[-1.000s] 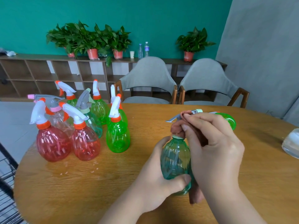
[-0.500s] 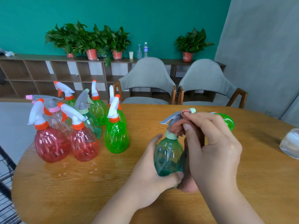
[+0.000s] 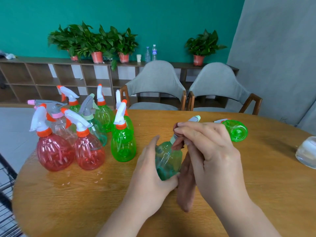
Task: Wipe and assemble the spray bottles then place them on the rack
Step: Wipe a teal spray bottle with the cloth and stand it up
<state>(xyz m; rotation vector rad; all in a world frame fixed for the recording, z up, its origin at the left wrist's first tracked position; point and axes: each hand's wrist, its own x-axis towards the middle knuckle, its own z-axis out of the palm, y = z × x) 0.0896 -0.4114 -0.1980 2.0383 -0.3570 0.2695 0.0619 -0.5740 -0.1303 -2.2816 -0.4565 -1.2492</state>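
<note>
A teal-green spray bottle (image 3: 168, 159) stands tilted on the round wooden table (image 3: 85, 199), near its middle. My left hand (image 3: 150, 170) grips its body from the left. My right hand (image 3: 210, 151) pinches a brown cloth (image 3: 185, 190) around the bottle's neck and grey spray head (image 3: 194, 119). The cloth hangs down between my hands to the tabletop. A group of several assembled red and green spray bottles (image 3: 82, 134) stands at the table's left. One green bottle (image 3: 236, 130) lies on its side behind my right hand.
A clear bottle (image 3: 307, 151) lies at the table's right edge. A black wire rack (image 3: 6, 194) shows at the lower left, beside the table. Two grey chairs (image 3: 156, 86) stand behind the table. A low shelf with potted plants (image 3: 95, 41) lines the green wall.
The teal bottle has tipped so its spray head now points to the right and away from me. My right hand with the cloth has shifted up round the neck.
</note>
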